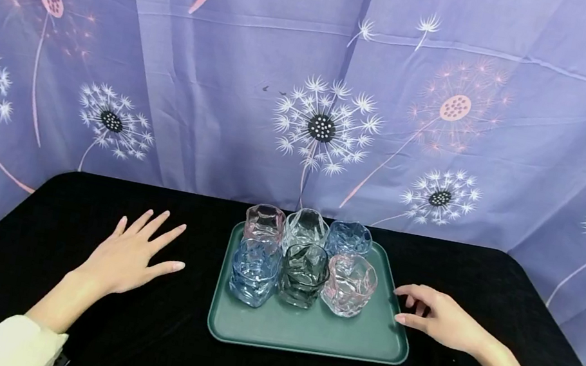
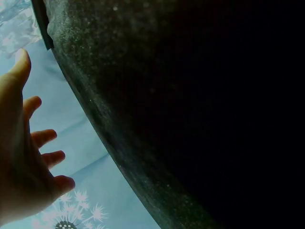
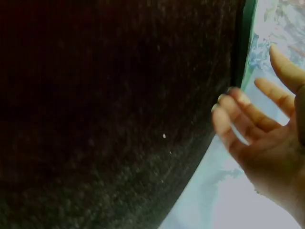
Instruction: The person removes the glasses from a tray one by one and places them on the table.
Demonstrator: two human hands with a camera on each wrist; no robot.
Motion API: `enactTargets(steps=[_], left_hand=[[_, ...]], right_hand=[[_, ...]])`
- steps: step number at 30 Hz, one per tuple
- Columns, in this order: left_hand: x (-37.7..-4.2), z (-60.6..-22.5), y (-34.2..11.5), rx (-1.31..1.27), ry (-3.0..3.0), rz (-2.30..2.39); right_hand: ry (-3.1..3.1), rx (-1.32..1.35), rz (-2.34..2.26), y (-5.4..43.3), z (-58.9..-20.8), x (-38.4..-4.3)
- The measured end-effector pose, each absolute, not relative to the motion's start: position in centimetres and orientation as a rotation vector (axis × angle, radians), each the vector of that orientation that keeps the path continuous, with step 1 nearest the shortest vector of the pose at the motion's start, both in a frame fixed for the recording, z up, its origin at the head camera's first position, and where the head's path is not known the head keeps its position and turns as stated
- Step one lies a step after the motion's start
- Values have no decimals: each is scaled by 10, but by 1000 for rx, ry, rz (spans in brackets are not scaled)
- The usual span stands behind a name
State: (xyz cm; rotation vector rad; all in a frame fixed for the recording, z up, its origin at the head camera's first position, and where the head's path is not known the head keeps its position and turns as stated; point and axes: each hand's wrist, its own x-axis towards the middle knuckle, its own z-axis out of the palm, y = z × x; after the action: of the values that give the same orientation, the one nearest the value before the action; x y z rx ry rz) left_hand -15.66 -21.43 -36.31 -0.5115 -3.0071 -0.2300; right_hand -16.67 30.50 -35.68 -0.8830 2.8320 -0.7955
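Note:
A green tray [image 1: 301, 336] carries several wavy-sided glasses in two rows. In front stand a blue glass [image 1: 254, 276], a dark grey glass [image 1: 303, 276] and a pale pink glass [image 1: 349, 288]. Behind them are a pinkish glass [image 1: 265, 221], a clear glass [image 1: 307, 226] and another blue glass [image 1: 350, 239]. To the tray's left, my left hand [image 1: 123, 258] is spread with fingers straight, holding nothing. My right hand [image 1: 437, 316] has loosely bent fingers, its thumb and index fingertips right at the tray's right edge; nothing is in it.
Black cloth [image 1: 153, 341] covers the table under the tray. A purple curtain with dandelion prints [image 1: 225, 99] hangs behind the table's far edge and along both sides. Pale sleeves [image 1: 14, 343] come in at the lower corners of the head view.

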Motion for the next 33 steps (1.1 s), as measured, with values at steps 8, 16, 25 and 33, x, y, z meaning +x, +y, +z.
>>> enactTargets(steps=[8,16,25,33], left_hand=[[-157,-362,-212,-528,-2964,-245],[-159,-360,-202,-528,-2891,-302],[-163,-356,-184,-540,-2858,-433],[-172,-343,-164,-604,-2860,-508]], right_hand=[[2451,-749,-1062,305,-360,-168],[2404,-735,-1126,306,-366,-169],[2372,-772,-1201,307,-369,-169],[2325,-757,-1264,309,-370,-167]])
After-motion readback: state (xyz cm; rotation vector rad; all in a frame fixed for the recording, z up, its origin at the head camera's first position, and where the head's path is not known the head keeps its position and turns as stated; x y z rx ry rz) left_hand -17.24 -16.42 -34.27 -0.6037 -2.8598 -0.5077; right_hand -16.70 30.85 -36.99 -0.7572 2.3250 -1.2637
